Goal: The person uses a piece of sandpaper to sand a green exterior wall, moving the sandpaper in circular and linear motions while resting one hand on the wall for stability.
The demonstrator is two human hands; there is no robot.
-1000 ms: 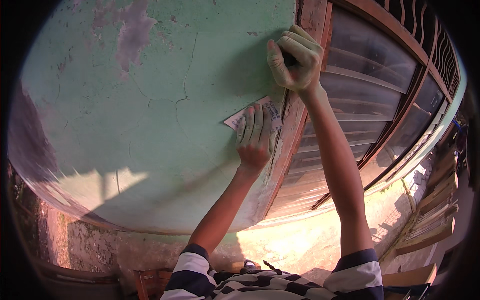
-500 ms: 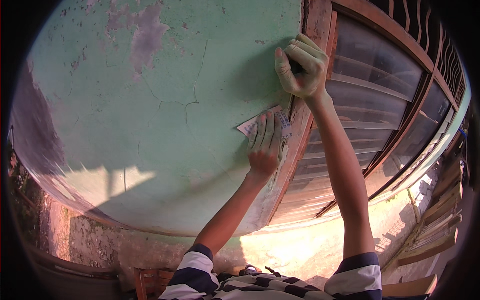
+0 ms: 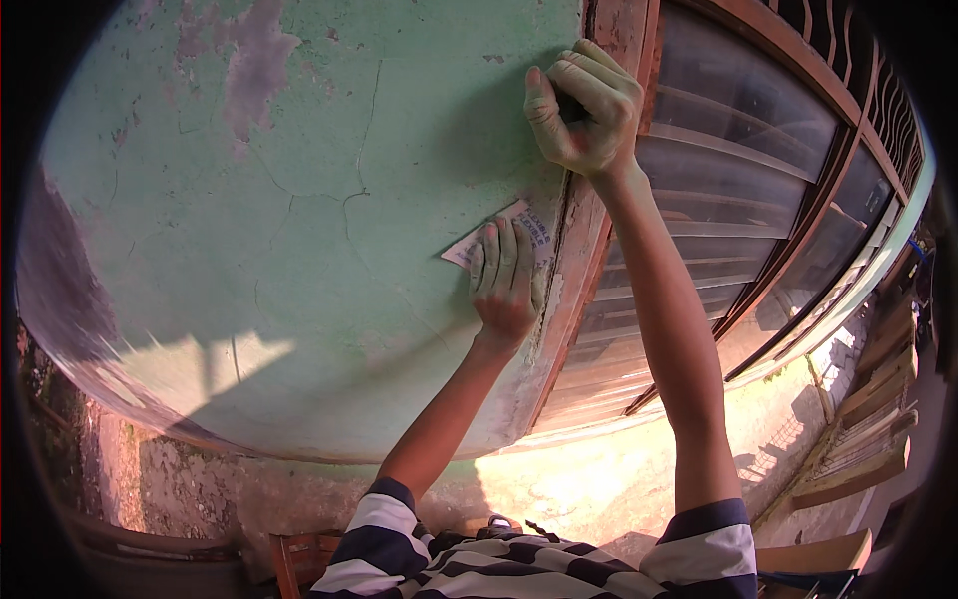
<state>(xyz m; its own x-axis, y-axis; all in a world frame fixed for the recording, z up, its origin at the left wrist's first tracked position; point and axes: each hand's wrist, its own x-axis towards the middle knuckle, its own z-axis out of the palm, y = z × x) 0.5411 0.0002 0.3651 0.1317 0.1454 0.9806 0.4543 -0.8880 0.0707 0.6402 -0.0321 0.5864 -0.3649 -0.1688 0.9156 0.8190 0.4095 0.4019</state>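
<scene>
My left hand (image 3: pixel 502 277) lies with its fingers stretched over a folded sheet of sandpaper (image 3: pixel 531 228), pressing it flat against the pale green wall (image 3: pixel 299 280). The sheet is light, with blue print on its back, and sits just left of the reddish-brown window frame (image 3: pixel 577 270). Pale dust coats both hands. Higher up, my right hand (image 3: pixel 589 110) is curled into a loose fist at the edge where wall and frame meet. Its hollow is dark, and whether anything is inside is hidden.
Slatted glass panes (image 3: pixel 714 205) fill the window on the right, below wavy metal bars (image 3: pixel 893 120). The wall has cracks and a bare grey patch (image 3: pixel 257 75). Wooden slats (image 3: pixel 873 429) stand at the lower right. A brown wooden piece (image 3: pixel 296 559) is at the lower left.
The whole view has shifted slightly, so wall, window and hands appear a little further left and up. Both hands keep nearly the same places, the left one still on the sandpaper.
</scene>
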